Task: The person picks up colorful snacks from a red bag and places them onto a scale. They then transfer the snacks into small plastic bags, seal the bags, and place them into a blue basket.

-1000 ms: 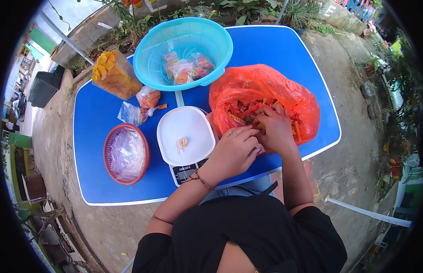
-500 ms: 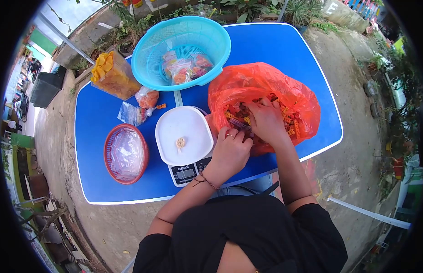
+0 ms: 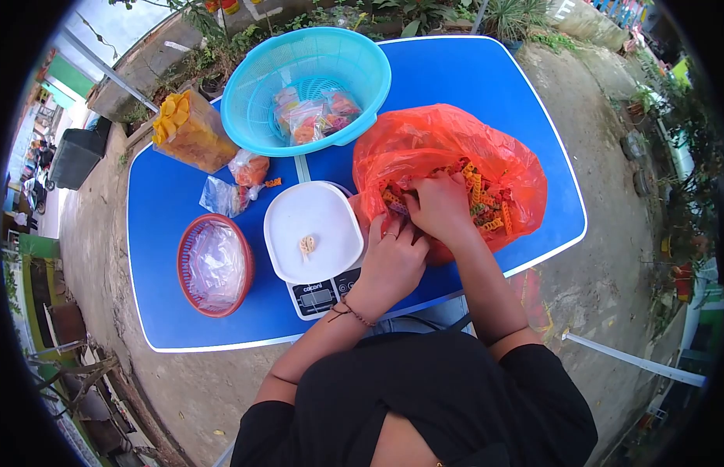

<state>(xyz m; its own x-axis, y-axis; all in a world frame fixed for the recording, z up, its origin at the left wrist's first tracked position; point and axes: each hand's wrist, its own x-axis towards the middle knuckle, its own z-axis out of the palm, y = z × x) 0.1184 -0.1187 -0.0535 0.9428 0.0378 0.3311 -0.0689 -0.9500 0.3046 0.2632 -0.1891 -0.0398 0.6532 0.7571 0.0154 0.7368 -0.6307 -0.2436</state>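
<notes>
Right hand (image 3: 441, 204) has shifted left over pieces (image 3: 488, 204) in the red bag (image 3: 527, 187), right of center. Left hand (image 3: 393, 263) is at its lower-left edge, likely steadying it; I can't tell either grip.

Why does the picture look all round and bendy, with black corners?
In the head view, the wide lens seems to bend things: the edges of the blue table curve, and the corners are black. Daylight looks soft, with shiny glare on the red bag and the clear plastic in the small basket.
</notes>
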